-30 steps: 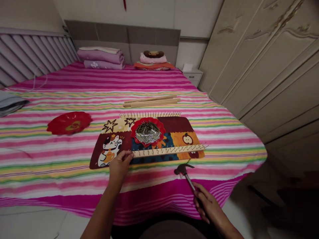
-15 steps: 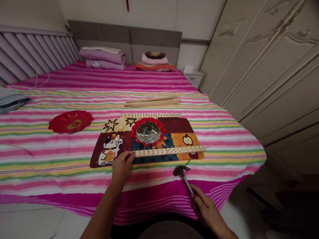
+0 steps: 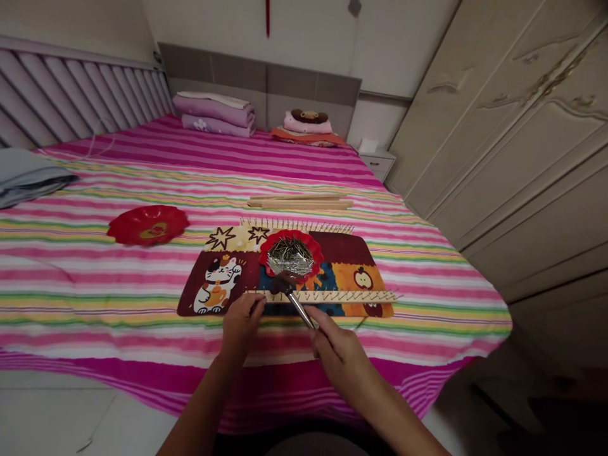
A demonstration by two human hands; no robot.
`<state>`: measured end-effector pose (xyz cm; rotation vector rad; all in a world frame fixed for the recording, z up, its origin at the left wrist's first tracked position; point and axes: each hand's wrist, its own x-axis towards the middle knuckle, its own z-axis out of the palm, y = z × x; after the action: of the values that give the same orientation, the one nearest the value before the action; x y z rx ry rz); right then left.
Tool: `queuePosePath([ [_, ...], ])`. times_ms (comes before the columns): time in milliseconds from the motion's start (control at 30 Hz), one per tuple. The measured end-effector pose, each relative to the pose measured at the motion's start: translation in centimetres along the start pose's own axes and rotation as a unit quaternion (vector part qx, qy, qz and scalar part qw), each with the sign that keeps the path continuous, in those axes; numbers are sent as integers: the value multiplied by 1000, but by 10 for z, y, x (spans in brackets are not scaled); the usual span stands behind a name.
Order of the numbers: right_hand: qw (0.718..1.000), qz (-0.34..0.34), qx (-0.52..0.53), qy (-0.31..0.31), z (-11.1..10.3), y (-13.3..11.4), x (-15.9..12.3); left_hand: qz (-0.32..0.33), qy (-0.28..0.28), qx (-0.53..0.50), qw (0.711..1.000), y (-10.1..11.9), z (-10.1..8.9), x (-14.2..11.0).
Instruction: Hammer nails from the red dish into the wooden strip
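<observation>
Along the near part of a patterned mat (image 3: 190, 288) lies a pale wooden strip (image 3: 349, 296) with a row of nails standing in it, several leaning. My left hand (image 3: 242, 322) is closed at the strip's left end, thumb and fingers pinched together there. A claw hammer (image 3: 297, 304) is gripped in my right hand (image 3: 344, 354), its dark head over the strip just right of my left fingertips. Whether the head touches a nail I cannot tell. Behind the strip, a red scalloped bowl (image 3: 318, 248) holds a heap of loose nails (image 3: 291, 254).
A second nailed strip (image 3: 304, 225) lies at the mat's far edge. Beyond it are bare wooden strips (image 3: 304, 204). A red plate (image 3: 137, 225) sits to the left on the striped bedspread (image 3: 95, 285). Folded bedding (image 3: 216, 114) is by the headboard, and a wardrobe (image 3: 498, 158) stands right.
My right hand has brought the hammer up and left, from the bed's near edge to over the strip. My left hand stays at the strip's left end. The view has shifted slightly.
</observation>
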<state>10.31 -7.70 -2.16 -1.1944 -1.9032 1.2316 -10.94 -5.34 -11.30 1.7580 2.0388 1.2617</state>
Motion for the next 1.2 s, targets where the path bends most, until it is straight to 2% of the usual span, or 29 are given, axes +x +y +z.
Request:
queuePosePath([
  [67,999,-18,-25,-10,3,-8,9,6,4,7,1000,-1,1,-1],
  [200,997,-4,-60,-48,3,-18,13,10,5,19,1000,-3,2,-1],
  [367,999,27,-13,-33,-10,-10,-16,-13,1,0,1000,-1,1,0],
  [467,997,70,5,16,-21,19,-40,-23,-9,-11,1000,2,0,1],
  [533,993,115,20,20,-26,48,-55,-20,-10,-15,1000,4,-3,0],
  [633,979,186,51,62,-29,95,-77,-19,4,2,1000,11,-11,1],
  [700,964,231,92,97,-28,119,-89,-17,23,32,999,19,-19,6],
  [800,927,297,179,139,-22,136,-100,10,29,81,996,33,-28,27],
  [867,908,322,222,149,-20,139,-102,46,-6,122,991,42,-27,49],
  [1000,893,338,263,135,-21,140,-98,108,-134,223,959,54,-8,92],
  [1100,888,338,284,129,-23,143,-98,100,-215,279,931,59,8,114],
  [1200,887,336,286,134,-22,145,-99,86,-257,319,908,62,16,126],
])
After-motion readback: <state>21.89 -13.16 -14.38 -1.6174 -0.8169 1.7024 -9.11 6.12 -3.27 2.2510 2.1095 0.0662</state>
